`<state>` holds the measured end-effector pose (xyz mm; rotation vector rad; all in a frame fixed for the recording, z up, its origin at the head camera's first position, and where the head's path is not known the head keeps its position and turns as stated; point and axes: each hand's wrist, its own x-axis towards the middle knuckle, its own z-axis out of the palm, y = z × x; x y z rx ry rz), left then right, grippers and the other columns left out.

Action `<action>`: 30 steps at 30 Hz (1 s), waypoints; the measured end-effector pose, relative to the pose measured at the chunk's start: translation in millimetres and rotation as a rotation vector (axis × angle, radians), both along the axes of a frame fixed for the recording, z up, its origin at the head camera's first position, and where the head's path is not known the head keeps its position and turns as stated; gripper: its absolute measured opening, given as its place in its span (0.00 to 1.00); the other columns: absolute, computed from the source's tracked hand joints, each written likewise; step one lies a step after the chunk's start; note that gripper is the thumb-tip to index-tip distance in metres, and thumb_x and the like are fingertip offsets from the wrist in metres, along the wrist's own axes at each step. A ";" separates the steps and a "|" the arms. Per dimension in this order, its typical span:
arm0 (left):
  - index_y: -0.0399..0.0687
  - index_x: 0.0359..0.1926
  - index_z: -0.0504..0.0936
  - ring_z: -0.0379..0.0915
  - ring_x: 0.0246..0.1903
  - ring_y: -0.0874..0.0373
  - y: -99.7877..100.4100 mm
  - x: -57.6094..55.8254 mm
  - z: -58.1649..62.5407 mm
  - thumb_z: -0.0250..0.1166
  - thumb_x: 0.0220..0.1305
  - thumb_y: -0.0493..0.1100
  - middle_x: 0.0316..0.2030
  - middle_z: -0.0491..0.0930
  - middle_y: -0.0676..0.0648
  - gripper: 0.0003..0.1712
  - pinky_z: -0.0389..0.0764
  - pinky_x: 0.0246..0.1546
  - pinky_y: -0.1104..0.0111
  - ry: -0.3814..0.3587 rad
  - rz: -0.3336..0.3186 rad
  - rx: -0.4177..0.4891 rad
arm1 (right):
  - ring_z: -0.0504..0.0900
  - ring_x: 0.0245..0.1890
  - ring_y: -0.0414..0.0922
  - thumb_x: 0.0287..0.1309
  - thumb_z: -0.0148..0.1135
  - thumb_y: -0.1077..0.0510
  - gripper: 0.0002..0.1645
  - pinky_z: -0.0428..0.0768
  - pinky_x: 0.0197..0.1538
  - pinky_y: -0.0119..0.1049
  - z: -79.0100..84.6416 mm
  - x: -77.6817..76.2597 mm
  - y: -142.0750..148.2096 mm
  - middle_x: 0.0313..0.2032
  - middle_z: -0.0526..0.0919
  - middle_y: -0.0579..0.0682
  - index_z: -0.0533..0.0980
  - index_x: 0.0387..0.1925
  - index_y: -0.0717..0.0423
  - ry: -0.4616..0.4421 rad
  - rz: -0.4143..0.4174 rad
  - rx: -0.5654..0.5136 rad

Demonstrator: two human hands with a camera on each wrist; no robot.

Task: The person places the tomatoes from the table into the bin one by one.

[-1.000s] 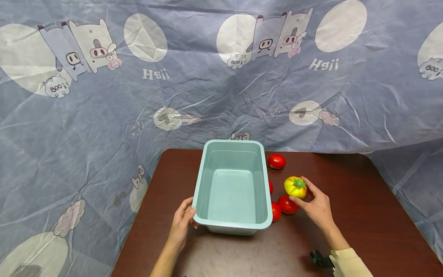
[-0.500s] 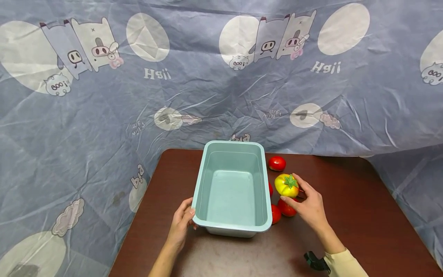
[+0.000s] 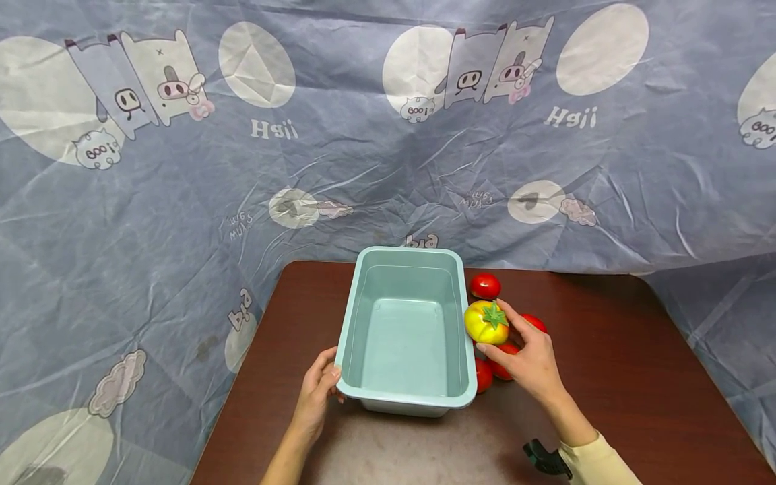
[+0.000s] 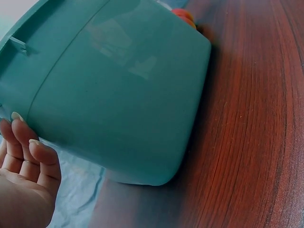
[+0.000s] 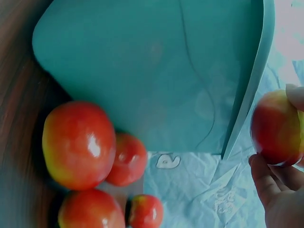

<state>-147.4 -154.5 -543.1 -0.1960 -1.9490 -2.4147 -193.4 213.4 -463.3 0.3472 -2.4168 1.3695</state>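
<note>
1. The right hand [image 3: 532, 358] pinches a yellow-and-red tomato [image 3: 481, 325] between thumb and fingertips, raised just beside the right rim of a pale green bin [image 3: 403, 350]; whether it touches the rim is hard to tell. The right wrist view cuts off both hand and fruit.
2. The left hand [image 3: 316, 389] grips the bin's near left corner, thumb over the rim, the other fingers partly hidden below it.
3. The bin stands on the brown surface [image 3: 636, 377], its outer walls cropped in both wrist views.
4. Four red tomatoes [image 5: 78, 145] lie right of the bin, one cropped at the right wrist view's bottom edge. In the head view, the right hand, the bin and the held fruit hide parts of some.
5. A dark strap [image 3: 545, 459] sits by the cream sleeve [image 3: 597, 461], which runs out of frame.
6. Behind hangs a wrinkled printed cloth [image 3: 364, 155].
</note>
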 end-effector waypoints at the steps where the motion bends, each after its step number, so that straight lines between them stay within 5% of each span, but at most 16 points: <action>1: 0.31 0.61 0.65 0.73 0.24 0.64 0.1 0.2 0.0 0.51 0.66 0.36 0.35 0.82 0.52 0.24 0.71 0.20 0.66 0.000 0.001 -0.001 | 0.76 0.44 0.19 0.40 0.78 0.63 0.49 0.72 0.48 0.13 5.7 2.6 -3.7 0.51 0.82 0.57 0.69 0.67 0.52 -0.011 0.011 -0.010; 6: 0.31 0.62 0.64 0.73 0.24 0.65 -0.3 -0.2 -1.2 0.50 0.66 0.36 0.35 0.82 0.53 0.24 0.71 0.21 0.64 0.001 -0.004 -0.002 | 0.76 0.47 0.20 0.40 0.78 0.64 0.48 0.73 0.50 0.14 15.8 6.4 -14.5 0.57 0.79 0.61 0.67 0.66 0.59 -0.055 0.082 -0.081; 14: 0.30 0.62 0.64 0.71 0.23 0.65 -2.0 -2.3 -3.8 0.51 0.66 0.36 0.35 0.82 0.47 0.25 0.71 0.21 0.63 0.015 -0.011 0.005 | 0.78 0.50 0.28 0.41 0.78 0.62 0.47 0.77 0.48 0.20 6.2 2.3 -25.7 0.58 0.79 0.54 0.68 0.65 0.53 -0.025 0.181 -0.123; 30: 0.30 0.63 0.64 0.73 0.25 0.65 1.0 0.7 0.2 0.50 0.66 0.35 0.33 0.81 0.48 0.25 0.71 0.22 0.69 0.016 -0.012 0.019 | 0.76 0.60 0.35 0.41 0.77 0.66 0.50 0.74 0.56 0.21 6.1 -0.2 -46.3 0.63 0.74 0.57 0.65 0.68 0.57 -0.008 0.271 -0.191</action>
